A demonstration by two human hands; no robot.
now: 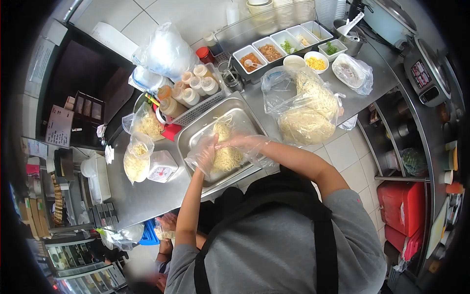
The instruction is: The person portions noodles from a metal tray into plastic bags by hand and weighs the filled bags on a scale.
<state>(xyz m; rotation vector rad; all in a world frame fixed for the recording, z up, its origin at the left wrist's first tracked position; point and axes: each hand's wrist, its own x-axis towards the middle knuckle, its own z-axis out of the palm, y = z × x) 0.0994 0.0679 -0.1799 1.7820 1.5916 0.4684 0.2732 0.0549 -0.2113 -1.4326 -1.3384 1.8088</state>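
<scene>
Both my hands wear clear plastic gloves over a deep steel tray [252,115]. My left hand [206,151] is at the tray's left side, against the pale noodles [227,158]; its fingers are partly hidden by the loose glove and noodles. My right hand [236,142] reaches in from the right, its fingers meeting the left hand between two clumps of noodles. One clump shows above the hands and a larger one below. Right of the tray lies a big clear bag of noodles [306,122].
Squeeze bottles [195,85] stand behind the tray. White topping containers [269,52] line the back. A small scale [161,166] and bagged noodles [136,164] are at the left. Another person's hand [169,222] shows below the counter's left part. A rice cooker [423,73] is far right.
</scene>
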